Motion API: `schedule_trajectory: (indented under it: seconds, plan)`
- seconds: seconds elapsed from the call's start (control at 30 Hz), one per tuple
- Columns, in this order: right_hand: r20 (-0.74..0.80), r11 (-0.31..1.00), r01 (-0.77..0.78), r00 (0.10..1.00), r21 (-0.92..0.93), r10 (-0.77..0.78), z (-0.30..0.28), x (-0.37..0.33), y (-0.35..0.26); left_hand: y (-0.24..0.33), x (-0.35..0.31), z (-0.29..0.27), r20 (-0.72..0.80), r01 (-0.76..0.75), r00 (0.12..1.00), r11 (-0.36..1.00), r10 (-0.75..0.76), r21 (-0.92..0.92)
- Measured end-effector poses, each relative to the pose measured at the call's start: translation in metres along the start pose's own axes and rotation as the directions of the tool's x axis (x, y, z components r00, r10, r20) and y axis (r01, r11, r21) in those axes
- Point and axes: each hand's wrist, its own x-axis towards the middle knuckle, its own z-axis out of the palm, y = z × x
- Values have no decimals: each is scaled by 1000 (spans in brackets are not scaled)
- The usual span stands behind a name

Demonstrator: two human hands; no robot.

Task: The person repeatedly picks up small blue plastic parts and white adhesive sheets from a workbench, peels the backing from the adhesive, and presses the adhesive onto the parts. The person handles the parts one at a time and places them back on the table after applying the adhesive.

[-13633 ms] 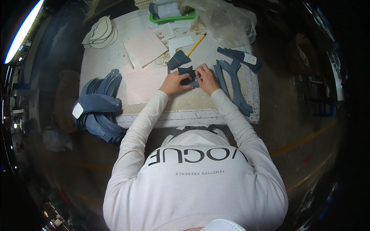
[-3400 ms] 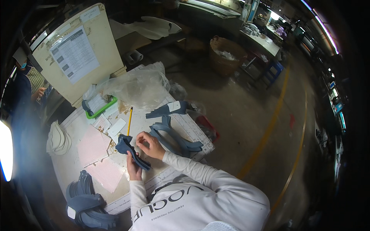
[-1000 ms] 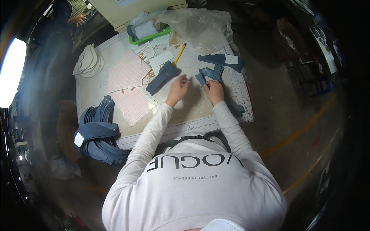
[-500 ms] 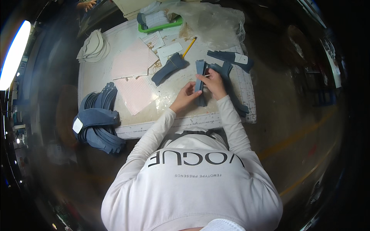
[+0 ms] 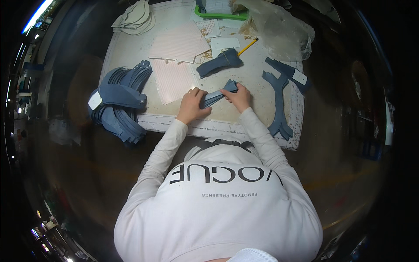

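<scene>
A small stack of blue fabric pieces (image 5: 214, 97) lies slantwise between my hands, low over the near half of the table. My left hand (image 5: 192, 106) is closed on its left end. Thumb and fingers of my right hand (image 5: 238, 96) pinch its upper right end. Just beyond is a blue fabric bundle (image 5: 219, 64) with a band around it, and a yellow pencil (image 5: 248, 46) beside it. To the right of my right hand are loose curved blue pieces (image 5: 278, 105) and another blue bundle (image 5: 286, 74) bearing a white label.
A large heap of blue cut pieces (image 5: 118, 102) overhangs the table's left edge. Pink striped sheets (image 5: 176, 43) lie mid-table. White cut pieces (image 5: 135, 19), a green tray (image 5: 222, 16) and a clear plastic bag (image 5: 283, 28) occupy the far side. Rulers (image 5: 196, 129) border the table (image 5: 257, 118).
The stack has turned from upright to a slant, and both hands have shifted left with it. My left hand now grips its left end. The whole view has also shifted.
</scene>
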Motion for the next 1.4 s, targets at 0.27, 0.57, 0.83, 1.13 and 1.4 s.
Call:
schedule_trajectory:
  seconds: [0.27,0.57,0.83,1.13,1.4]
  plan:
    - [474,289,757,610,-586,-635,-33,7,-21,4,-4,6,26,135,990,988,-137,74]
    - [610,299,801,591,-518,-528,-21,21,-35,-23,-18,-16,-226,352,905,933,-361,-81]
    - [513,318,814,560,-486,-650,-24,2,-36,-77,-30,-27,-461,802,459,577,-759,-153]
    - [200,543,800,594,-256,-780,-40,-31,-59,-42,-49,-132,-777,677,437,734,-453,-48]
    - [205,741,435,776,511,-597,-12,-45,-79,-31,-64,-165,-238,247,738,581,-632,-776]
